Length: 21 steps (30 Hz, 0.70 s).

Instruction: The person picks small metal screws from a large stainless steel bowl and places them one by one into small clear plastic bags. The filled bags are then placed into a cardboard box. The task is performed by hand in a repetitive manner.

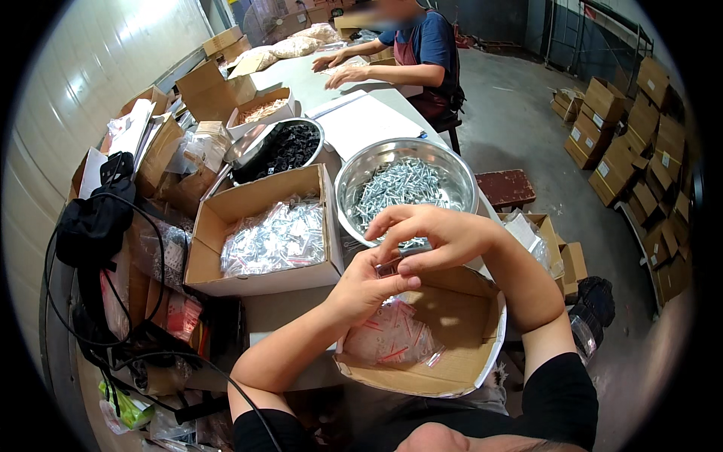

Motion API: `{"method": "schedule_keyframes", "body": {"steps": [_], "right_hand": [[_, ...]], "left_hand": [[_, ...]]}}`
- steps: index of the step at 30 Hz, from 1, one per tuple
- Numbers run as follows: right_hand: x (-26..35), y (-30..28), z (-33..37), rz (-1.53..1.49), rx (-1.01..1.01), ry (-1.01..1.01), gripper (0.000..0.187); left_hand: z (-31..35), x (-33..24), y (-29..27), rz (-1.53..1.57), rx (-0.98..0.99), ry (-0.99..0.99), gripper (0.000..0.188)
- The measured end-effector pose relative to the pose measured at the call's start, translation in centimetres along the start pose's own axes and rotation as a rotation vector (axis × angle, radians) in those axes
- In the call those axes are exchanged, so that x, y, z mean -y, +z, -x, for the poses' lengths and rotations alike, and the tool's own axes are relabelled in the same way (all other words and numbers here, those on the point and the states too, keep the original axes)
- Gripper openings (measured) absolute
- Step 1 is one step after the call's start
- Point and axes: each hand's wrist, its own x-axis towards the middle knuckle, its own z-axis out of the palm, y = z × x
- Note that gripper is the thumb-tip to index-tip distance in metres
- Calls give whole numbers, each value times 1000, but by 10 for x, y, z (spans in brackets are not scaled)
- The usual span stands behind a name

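Both my hands meet over the open cardboard tray (471,331), just at the near edge of the metal bowl (461,177). My left hand (367,288) is closed, pinching what looks like a small clear plastic bag (389,267). Above it, my right hand (444,239) curls in with thumb and fingers drawn together at the bag; a greyish bit shows between them, too small to name. Silver screws (399,188) heap in the bowl. Small clear bags with red strips (392,335) lie in the tray's left part.
Left of the bowl stands a cardboard box (260,282) of filled clear bags (275,237). Beyond it are a bowl of black parts (290,151) and white paper (369,120). Across the table sits another person (429,45). A black cable (143,354) hangs at left; stacked cartons (648,151) stand right.
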Motion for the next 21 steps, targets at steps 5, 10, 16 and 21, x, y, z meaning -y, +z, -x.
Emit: {"method": "schedule_keyframes", "body": {"steps": [5,10,16,21], "right_hand": [[2,-3,3,165,39,100,12],[11,1,4,142,26,96,11],[13,1,1,123,-43,22,14],[5,9,-1,324,-23,-75,16]], "left_hand": [[0,5,-7,-83,26,-60,29],[1,2,0,-127,1,-45,27],[0,7,-13,56,120,50,34],[-3,11,-11,44,30,136,61]]}}
